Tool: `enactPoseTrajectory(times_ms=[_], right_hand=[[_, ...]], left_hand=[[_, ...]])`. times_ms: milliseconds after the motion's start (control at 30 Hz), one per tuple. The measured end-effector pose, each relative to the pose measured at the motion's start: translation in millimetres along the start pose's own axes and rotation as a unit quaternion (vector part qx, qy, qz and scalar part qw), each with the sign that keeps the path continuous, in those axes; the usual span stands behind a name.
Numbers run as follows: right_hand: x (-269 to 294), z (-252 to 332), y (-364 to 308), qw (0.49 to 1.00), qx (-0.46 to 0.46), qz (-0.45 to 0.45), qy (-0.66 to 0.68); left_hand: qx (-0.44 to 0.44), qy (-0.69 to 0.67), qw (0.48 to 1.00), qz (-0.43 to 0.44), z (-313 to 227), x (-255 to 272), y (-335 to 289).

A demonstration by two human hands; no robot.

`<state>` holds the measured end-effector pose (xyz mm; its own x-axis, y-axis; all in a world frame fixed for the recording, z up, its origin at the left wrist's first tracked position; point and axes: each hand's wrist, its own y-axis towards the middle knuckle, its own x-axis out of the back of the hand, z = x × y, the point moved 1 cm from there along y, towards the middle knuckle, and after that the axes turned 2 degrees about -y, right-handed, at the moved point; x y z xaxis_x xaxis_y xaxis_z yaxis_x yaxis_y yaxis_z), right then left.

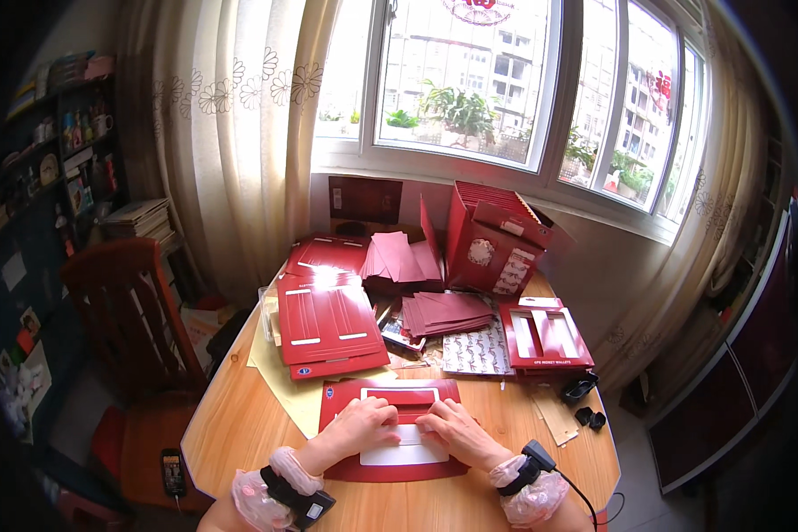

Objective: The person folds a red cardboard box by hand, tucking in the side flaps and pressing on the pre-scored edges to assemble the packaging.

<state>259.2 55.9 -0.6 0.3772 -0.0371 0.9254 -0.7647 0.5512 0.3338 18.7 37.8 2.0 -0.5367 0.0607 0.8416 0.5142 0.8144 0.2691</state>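
Flat on the table right in front of me lies a red cardboard sheet [397, 473] with a white rectangular panel [402, 456] in its middle and a red band across the panel. My left hand [360, 427] is on the left part of the panel, its fingers curled down against the card. Opposite it, my right hand [459, 433] bends its fingers onto the panel's right part. Both hands grip at the card, a small gap apart; their fingertips are partly hidden.
Beyond the sheet stand a stack of red card sheets [328, 319], dark pink envelopes [448, 314], a patterned sheet [477, 349], a red window-front box [547, 337] and a large red box [496, 244]. Black earbuds [590, 418] lie at the right edge. A wooden chair [133, 301] stands left.
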Motion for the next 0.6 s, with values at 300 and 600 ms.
enactPoseTrajectory(times_ms=[300, 600], right_hand=[[5, 4, -1, 0.998, 0.001, 0.032, -0.051], [15, 16, 4, 0.999, 0.008, 0.016, -0.037]], left_hand=[[-0.050, 0.049, 0.997, 0.034, -1, 10, -3], [-0.079, 0.043, 0.993, 0.073, -5, 16, -1]])
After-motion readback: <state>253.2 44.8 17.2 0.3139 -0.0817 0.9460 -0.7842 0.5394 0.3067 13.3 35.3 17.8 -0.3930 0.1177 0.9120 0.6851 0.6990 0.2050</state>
